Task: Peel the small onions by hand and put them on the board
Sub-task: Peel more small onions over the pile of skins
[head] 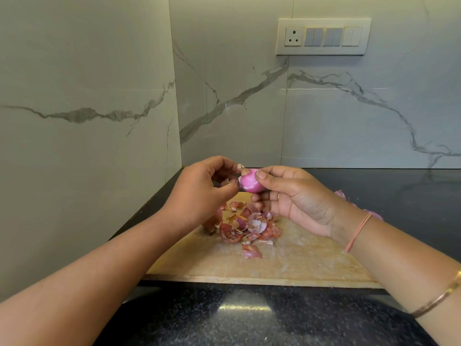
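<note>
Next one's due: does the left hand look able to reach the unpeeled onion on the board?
Probably yes: the left hand hovers just above the unpeeled onion, nothing between, though it pinches a skin scrap.

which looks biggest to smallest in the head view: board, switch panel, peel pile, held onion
1. board
2. switch panel and peel pile: about alike; the panel is farther off, so they are not ranked
3. onion

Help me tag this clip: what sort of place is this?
Probably a home kitchen: a dark stone counter, a marbled wall with a switch panel, and a wooden board with onion peels on it.
</note>
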Action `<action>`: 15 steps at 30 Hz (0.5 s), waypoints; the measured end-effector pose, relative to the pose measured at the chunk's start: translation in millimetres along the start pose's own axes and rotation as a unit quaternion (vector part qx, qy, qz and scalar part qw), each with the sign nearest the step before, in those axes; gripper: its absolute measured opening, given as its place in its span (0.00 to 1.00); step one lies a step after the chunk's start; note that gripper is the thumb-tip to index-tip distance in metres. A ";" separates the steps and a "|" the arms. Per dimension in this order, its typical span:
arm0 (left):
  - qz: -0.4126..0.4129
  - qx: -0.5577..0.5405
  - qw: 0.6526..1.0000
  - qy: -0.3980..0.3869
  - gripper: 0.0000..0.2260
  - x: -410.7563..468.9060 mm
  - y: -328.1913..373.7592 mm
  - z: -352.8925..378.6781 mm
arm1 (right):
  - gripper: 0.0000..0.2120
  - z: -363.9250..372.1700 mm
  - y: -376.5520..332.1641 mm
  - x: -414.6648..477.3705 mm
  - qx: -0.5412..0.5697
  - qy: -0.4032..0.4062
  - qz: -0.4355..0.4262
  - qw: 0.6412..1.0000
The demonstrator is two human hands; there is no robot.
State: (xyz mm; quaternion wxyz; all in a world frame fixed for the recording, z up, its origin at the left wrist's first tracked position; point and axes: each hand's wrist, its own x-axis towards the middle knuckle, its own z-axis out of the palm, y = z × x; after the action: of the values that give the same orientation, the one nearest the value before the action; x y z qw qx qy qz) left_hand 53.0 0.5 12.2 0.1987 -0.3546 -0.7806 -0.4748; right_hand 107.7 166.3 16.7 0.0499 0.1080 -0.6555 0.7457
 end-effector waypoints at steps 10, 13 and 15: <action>0.001 0.064 0.998 0.026 0.06 0.3 2.5 -3.3 | 0.23 1.7 -5.6 -2.4 0.033 -0.015 0.031 0.999; 0.003 0.072 0.997 0.027 0.06 0.7 2.0 -3.2 | 0.22 1.5 -6.2 -2.0 0.048 -0.021 0.041 0.998; 0.006 0.081 0.996 0.027 0.06 1.0 2.0 -3.4 | 0.20 1.5 -6.3 -2.3 0.056 -0.023 0.047 0.997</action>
State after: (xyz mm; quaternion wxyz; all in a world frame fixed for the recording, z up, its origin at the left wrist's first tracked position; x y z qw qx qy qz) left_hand 53.7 -1.5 15.6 0.2504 -0.3291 -0.8088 -0.4182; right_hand 111.4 165.8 22.5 -0.0064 0.0967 -0.6184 0.7799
